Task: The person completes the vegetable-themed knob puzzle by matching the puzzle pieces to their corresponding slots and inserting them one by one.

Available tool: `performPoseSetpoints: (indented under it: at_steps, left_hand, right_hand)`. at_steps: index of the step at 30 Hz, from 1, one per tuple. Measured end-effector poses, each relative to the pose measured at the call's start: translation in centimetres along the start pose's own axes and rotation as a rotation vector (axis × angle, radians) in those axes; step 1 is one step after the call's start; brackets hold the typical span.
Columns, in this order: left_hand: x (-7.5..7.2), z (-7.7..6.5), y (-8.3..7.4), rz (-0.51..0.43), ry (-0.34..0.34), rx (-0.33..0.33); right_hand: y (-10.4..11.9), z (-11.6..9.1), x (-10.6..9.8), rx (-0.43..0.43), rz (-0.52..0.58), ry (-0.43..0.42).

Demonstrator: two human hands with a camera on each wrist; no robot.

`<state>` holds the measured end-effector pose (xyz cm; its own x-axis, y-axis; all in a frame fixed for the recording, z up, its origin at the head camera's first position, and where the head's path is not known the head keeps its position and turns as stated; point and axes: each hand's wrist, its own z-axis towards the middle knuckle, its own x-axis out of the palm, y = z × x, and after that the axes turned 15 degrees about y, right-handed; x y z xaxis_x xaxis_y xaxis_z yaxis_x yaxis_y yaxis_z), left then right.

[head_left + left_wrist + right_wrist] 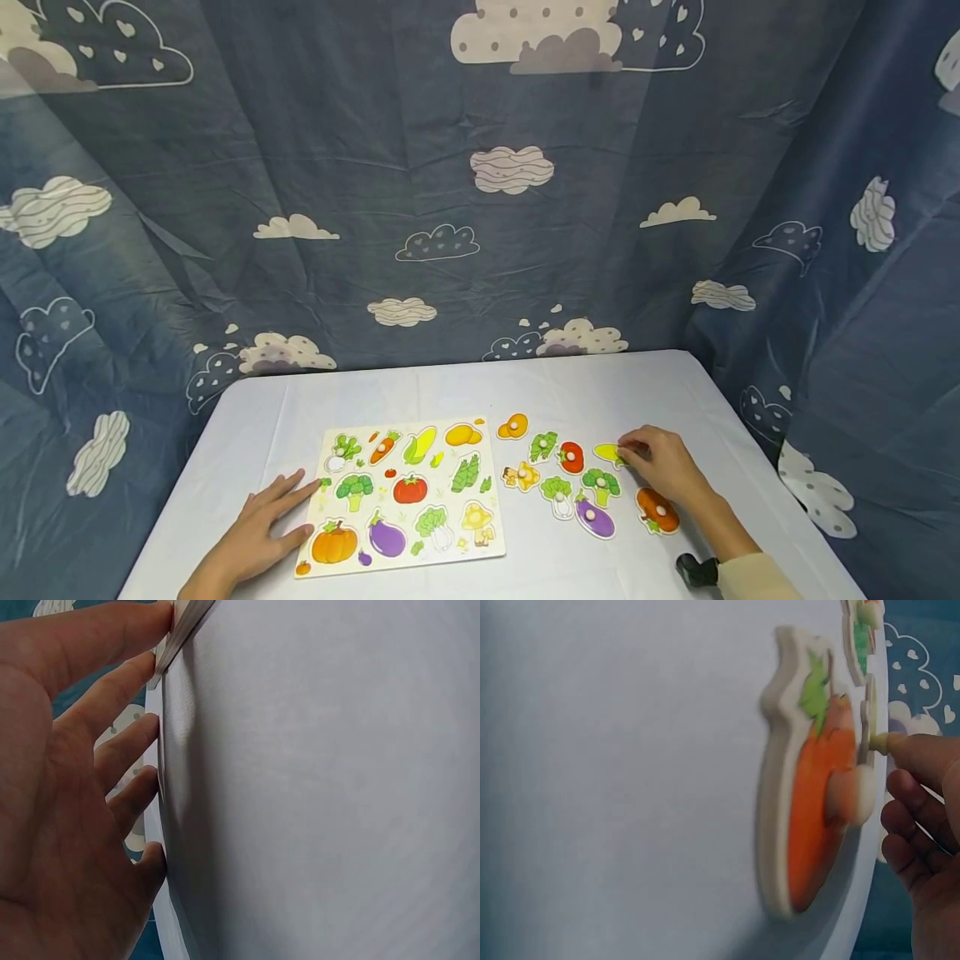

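In the head view my right hand (662, 467) pinches a yellow corn puzzle piece (606, 452) at the right of the loose pieces. The right wrist view shows its small knob (881, 742) between thumb and finger. Nearer that wrist lies an orange pumpkin piece (817, 817) with a wooden knob. My left hand (255, 533) touches the left edge of a white puzzle board (405, 566) printed with vegetables, its fingers extended and spread. In the left wrist view the fingertips of the left hand (82, 772) meet the board's edge (184, 637).
Between board and right hand lie several knobbed pieces, among them a tomato (571, 457), an eggplant (595, 518), a broccoli (601, 486) and a mushroom (521, 477). A white cloth covers the table (585, 575). A dark cloud-patterned curtain (337, 167) hangs behind.
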<state>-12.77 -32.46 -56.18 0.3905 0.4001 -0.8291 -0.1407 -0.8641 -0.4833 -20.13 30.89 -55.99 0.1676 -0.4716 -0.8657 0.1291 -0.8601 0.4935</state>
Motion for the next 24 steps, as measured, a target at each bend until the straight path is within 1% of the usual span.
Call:
performPoseSetpoints:
  at_steps: [6, 9, 14, 18, 24]
  left_hand:
    - [0.0, -0.01, -0.1, -0.005, 0.005, -0.006]
    - [0.02, -0.02, -0.12, -0.008, 0.008, -0.008]
    - [-0.06, -0.08, -0.18, -0.006, 0.007, -0.004]
    - [-0.08, -0.12, -0.27, -0.009, 0.008, -0.004]
    - [0.02, -0.16, -0.35, -0.011, 0.004, -0.007]
  right_hand:
    - [-0.73, -0.16, -0.02, -0.043, -0.004, 0.048]
    - [-0.9, -0.22, 0.07, -0.06, -0.005, 0.059]
    - [-0.95, -0.22, 0.11, -0.063, -0.003, 0.059]
    - [-0.95, -0.22, 0.1, -0.058, 0.01, 0.08]
    - [-0.95, -0.33, 0.07, -0.085, 0.011, 0.096]
